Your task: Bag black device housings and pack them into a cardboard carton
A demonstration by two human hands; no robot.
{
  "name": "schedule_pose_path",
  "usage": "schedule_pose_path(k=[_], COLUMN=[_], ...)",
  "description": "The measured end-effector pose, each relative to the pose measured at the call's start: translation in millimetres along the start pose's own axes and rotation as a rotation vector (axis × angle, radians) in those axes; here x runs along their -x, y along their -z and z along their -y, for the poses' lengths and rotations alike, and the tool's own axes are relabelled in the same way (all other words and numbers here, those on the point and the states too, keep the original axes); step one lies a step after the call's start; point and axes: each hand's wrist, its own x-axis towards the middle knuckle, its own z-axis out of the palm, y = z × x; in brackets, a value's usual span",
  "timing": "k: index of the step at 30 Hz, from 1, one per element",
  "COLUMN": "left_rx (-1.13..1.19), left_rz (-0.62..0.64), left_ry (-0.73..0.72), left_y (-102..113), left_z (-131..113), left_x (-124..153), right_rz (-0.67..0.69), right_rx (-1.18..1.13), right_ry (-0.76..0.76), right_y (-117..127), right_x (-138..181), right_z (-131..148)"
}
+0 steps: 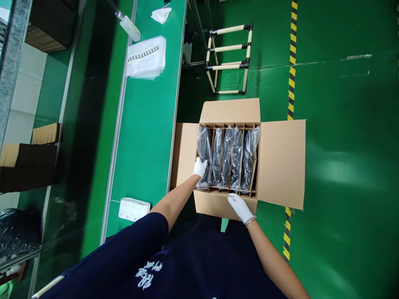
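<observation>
An open cardboard box (282, 164) holds several dark items in clear plastic bags, standing side by side between cardboard dividers (254, 174). My left hand (200, 167), in a white glove, is at the leftmost bagged dark item (204, 143), its fingers curled against the plastic. What kind of item is inside the bags I cannot make out. My right hand (239, 206), also gloved in white, lies over the near flap (208, 203) by the box's near rim. Its fingers are stretched out and hold nothing.
Left of the box runs a green workbench (146, 137) with a stack of white bags (146, 57), a spray bottle (128, 25), a white cloth (161, 15) and a white printed block (134, 209). Beyond the box stands a tube frame (229, 67). Striped tape (292, 83) marks the floor.
</observation>
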Motion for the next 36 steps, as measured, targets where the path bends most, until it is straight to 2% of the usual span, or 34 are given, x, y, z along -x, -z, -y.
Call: schedule_pose_path(k=[4, 11, 14, 18, 21, 24, 27, 30, 33, 36], left_rx=[-0.007, 0.067, 0.016, -0.093, -0.248, -0.500, -0.610, -0.579, -0.517, -0.516], left_rz=[0.019, 0.225, 0.241, 0.141, 0.105, 0.185, 0.250, 0.251, 0.244, 0.184], left_ry=[-0.010, 0.012, 0.028, -0.014, -0.248, -0.501, -0.483, -0.428, -0.422, -0.467], left_y=[-7.4, 21.4, 24.9, 14.7, 4.4, -0.5, 2.3, 7.3, 9.1, 8.4], left_z=[1.0, -6.2, -9.5, -9.4, 0.0, 19.8, 40.7, 52.0, 51.4, 38.5], left_x=[4.4, -23.7, -31.1, -12.7, 15.3, 35.9, 39.5, 35.0, 34.8, 36.6], right_rz=[0.001, 0.017, 0.019, 0.022, 0.023, 0.018, 0.009, -0.005, -0.025, -0.045], right_rx=[0.024, 0.069, 0.081, 0.101, 0.117, 0.133, 0.159, 0.217, 0.306, 0.379], right_ry=[-0.006, 0.010, 0.016, 0.020, 0.031, 0.051, 0.074, 0.100, 0.151, 0.266], right_y=[2.4, 9.5, 11.5, 13.7, 16.6, 21.1, 28.1, 37.1, 41.2, 31.9], right_x=[-2.3, -4.4, -6.1, -8.0, -9.1, -12.3, -18.5, -26.8, -38.4, -59.2], right_z=[1.5, 11.5, 15.1, 18.6, 22.1, 27.2, 33.4, 42.9, 62.7, 100.1])
